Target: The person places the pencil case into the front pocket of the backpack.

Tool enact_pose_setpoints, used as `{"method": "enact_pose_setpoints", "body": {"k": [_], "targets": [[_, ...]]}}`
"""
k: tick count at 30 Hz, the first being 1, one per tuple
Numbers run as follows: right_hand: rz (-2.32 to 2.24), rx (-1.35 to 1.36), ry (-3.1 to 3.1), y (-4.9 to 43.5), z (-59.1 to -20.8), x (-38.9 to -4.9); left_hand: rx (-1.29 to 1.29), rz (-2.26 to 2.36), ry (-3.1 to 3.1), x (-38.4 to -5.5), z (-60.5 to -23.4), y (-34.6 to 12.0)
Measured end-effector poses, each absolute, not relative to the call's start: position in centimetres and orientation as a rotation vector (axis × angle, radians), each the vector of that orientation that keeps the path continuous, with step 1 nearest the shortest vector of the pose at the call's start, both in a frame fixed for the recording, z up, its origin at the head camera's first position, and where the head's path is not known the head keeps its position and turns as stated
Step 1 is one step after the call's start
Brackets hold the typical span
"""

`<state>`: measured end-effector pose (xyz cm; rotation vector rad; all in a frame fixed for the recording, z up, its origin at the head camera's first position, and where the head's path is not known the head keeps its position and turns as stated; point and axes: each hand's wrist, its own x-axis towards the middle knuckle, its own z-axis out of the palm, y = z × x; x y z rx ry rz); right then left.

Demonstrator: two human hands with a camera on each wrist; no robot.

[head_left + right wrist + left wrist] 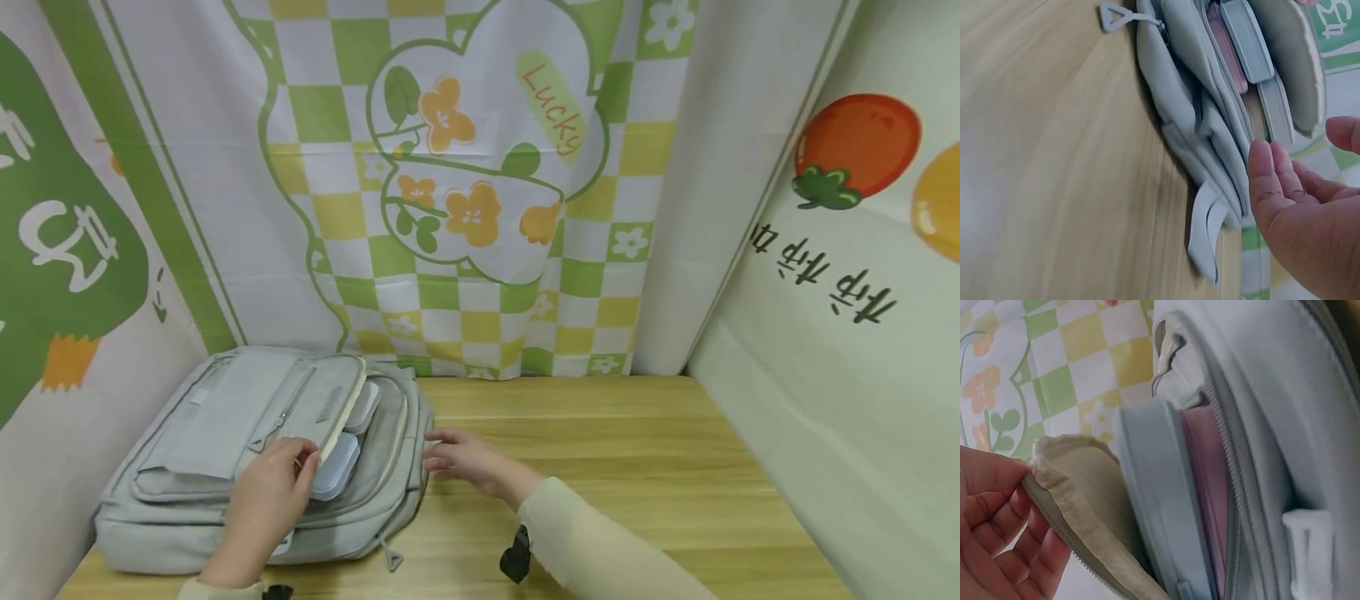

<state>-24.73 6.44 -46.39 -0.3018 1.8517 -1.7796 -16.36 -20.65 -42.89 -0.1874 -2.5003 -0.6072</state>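
A light grey backpack (202,417) lies flat on the table, its front pocket unzipped. My left hand (266,496) pinches the cream-lined edge (1085,519) of that pocket between thumb and fingers, holding it away from the bag. Inside the gap sit a pale blue box (1154,487) and, against it, a pink box (1207,487). Another pale box (1277,112) stands farther along the pocket. My right hand (472,467) is at the bag's right side with its fingers extended and nothing in them; in the right wrist view its fingertips are close by the pocket opening.
The wooden table (585,467) extends to the right of the backpack. Behind it hangs a checked cloth (480,317), with printed panels on both sides. A triangular zipper pull (392,557) dangles at the bag's near edge, and a strap loop (1207,237) sticks out onto the wood.
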Motion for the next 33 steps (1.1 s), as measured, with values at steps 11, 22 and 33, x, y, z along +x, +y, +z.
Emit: {"method": "enact_pose_setpoints", "body": {"k": [11, 22, 33], "targets": [[-1.758, -0.347, 1.880, 10.8, -47.3, -23.6, -0.209, -0.527, -2.551, -16.3, -44.1, -19.1], [-1.738, -0.325, 1.905, 14.0, -48.2, -22.6, -0.241, -0.312, -2.724, -16.5, -44.6, -17.9], [-1.716, -0.301, 1.977, 16.3, -48.3, -21.8, -0.217, -0.188, -2.758, -16.5, -45.1, -16.5]]}}
